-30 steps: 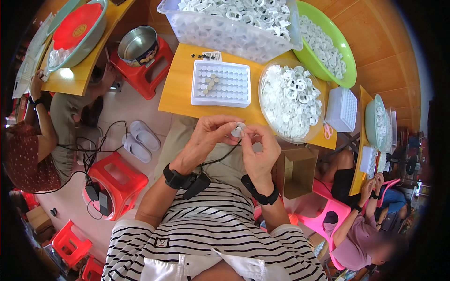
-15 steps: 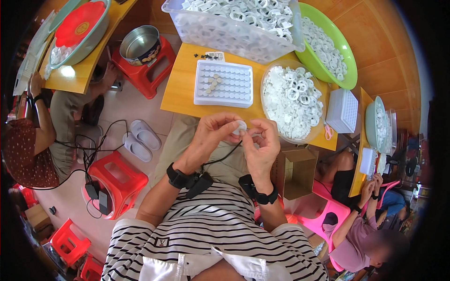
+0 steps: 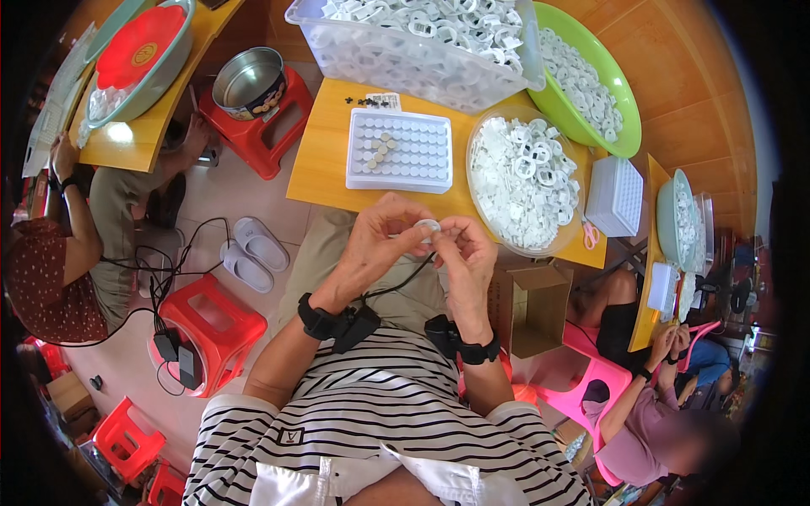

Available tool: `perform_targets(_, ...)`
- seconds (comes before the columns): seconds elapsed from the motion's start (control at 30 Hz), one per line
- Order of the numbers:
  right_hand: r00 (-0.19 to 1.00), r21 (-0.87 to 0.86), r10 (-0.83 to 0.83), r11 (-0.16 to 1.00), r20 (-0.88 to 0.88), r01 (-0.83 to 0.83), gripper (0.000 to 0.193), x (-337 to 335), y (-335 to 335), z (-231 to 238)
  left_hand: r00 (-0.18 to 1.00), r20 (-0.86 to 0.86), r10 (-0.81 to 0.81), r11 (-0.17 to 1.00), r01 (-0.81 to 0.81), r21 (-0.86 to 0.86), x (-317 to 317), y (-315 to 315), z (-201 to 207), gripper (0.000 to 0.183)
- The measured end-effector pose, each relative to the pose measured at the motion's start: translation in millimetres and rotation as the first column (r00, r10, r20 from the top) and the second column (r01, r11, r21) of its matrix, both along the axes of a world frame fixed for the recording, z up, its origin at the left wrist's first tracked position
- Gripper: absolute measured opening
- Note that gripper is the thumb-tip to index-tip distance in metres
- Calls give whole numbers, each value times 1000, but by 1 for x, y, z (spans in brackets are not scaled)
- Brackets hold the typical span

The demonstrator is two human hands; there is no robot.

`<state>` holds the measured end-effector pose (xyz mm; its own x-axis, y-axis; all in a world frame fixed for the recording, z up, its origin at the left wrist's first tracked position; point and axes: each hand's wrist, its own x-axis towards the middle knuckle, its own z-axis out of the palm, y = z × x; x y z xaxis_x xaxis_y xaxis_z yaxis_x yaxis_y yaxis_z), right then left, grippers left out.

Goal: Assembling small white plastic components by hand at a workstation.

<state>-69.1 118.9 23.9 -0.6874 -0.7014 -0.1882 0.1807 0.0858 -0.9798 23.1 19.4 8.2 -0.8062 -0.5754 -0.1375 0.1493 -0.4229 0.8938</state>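
Between my two hands, just off the table's front edge, is a small round white plastic part (image 3: 429, 227). My left hand (image 3: 386, 234) pinches it from the left between thumb and fingers. On its other side, the fingertips of my right hand (image 3: 464, 251) close on the same part; whatever detail lies under them is hidden. Beyond my hands, a white tray (image 3: 354, 173) rests on the yellow table (image 3: 316, 169), with rows of round white pieces and several small beige discs (image 3: 381, 150) lying on top. A shallow clear bowl (image 3: 478, 207) of loose white plastic parts stands to its right.
Behind the tray stands a large translucent bin (image 3: 380, 72) of white parts, beside a green basin (image 3: 629, 110). Tiny black pieces (image 3: 363, 101) lie near the bin. Stacked trays (image 3: 616, 198) and pink scissors (image 3: 591, 235) are at right. Co-workers sit at both sides. A black cable (image 3: 405, 280) hangs between my wrists.
My right hand has shifted slightly left and closer to my left hand, and the fingers cover more of the white part. Its face has tilted, showing less.
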Motion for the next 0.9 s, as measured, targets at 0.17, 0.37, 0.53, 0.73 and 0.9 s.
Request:
perform_targets(0.17,1000,8,-20,1000,11,19,6,1,-3,-3,999,40,16,999,-14,-40,0,-1,0,13)
perform_targets(0.37,1000,-40,11,999,-5,-11,8,4,-6,-10,998,36,57,997,-54,-63,2,-3,1,10)
perform_targets(0.53,997,-52,-27,998,-76,23,7,11,-9,-12,996,64,67,989,-57,-137,4,-4,-4,9)
perform_targets(0.73,997,-123,-51,991,53,57,9,5,-8,-13,999,-30,37,993,-34,115,10,-5,8,19)
perform_targets(0.9,996,-97,-30,995,-81,22,15,7,-7,-12,1000,5,-17,996,17,90,14,-8,5,20)
